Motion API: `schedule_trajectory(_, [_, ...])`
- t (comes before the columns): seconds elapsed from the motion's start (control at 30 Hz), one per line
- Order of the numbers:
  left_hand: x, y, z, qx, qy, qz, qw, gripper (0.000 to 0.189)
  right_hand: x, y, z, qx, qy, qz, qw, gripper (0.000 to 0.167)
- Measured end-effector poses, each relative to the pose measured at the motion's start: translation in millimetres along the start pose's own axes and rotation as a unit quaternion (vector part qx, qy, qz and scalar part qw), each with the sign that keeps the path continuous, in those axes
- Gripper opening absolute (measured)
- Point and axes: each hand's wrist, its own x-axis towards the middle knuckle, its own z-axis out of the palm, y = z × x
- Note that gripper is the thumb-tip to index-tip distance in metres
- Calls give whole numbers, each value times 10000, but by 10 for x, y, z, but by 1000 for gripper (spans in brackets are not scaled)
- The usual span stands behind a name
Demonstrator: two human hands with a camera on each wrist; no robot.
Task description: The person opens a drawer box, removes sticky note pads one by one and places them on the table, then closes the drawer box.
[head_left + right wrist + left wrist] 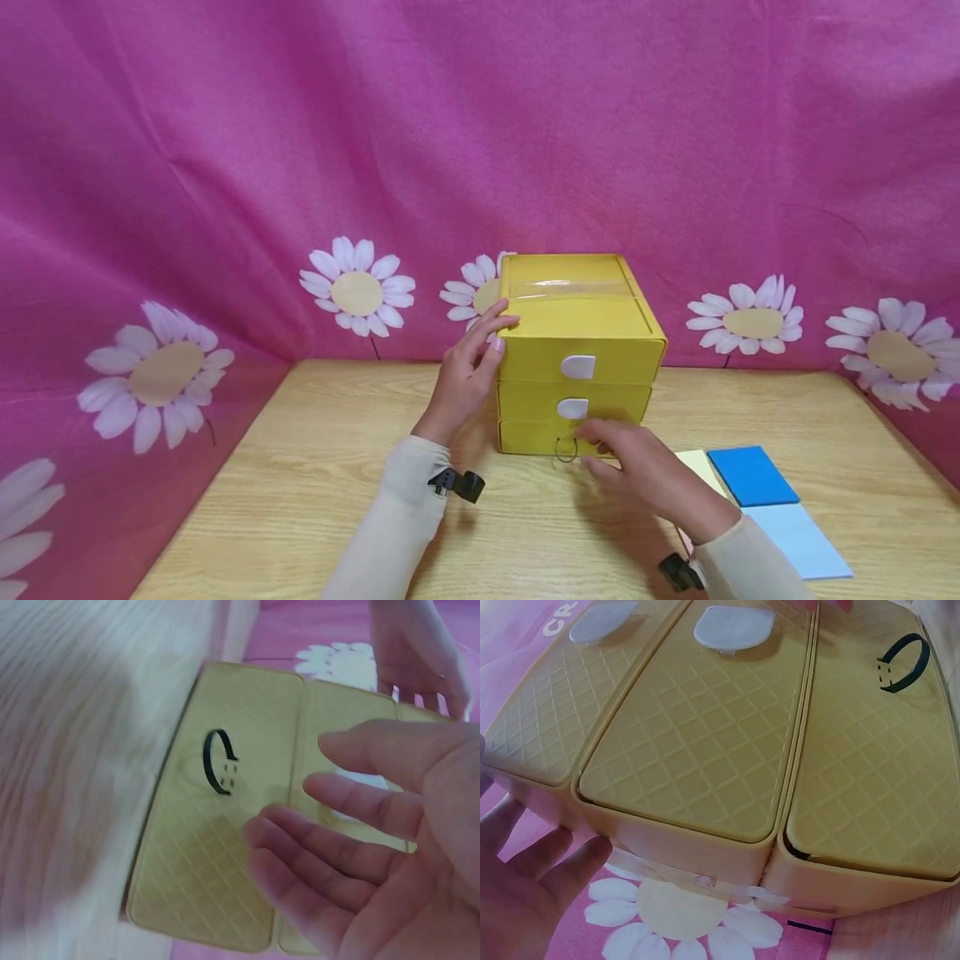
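A yellow three-drawer box (pixel 577 321) stands on the table, all drawers closed. White tabs mark the top and middle drawers; a thin dark loop handle (pixel 214 761) is on the bottom one. My left hand (pixel 468 371) rests against the box's left side, with fingertips over its top edge. In the left wrist view its fingers (pixel 574 874) touch the side wall. My right hand (pixel 637 462) is in front of the bottom drawer, near the loop. The right wrist view shows its fingers loosely bent, apart from the loop and holding nothing.
To the right on the wooden table (pixel 300 500) lie a dark blue card (pixel 753 477), a light blue card (pixel 798 540) and a pale yellow card (pixel 701 468), partly covered by the right forearm. A pink flowered cloth (pixel 480 125) hangs behind the box.
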Motion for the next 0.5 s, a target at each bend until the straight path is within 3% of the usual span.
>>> schedule_trajectory(0.1, [-11,-56,10,54,-13,-93,9999,34,-33,-7,-64,57,-68,143,9999,25])
schedule_trajectory(0.27, [-65,-302,18,282,-8,-396,9988,49,-77,-55,-169,82,87,351,9993,24])
schedule_trajectory(0.5, [-140,-430,-180,503,41,-553,9972,53,-155,-68,-277,-177,637,236,9975,28])
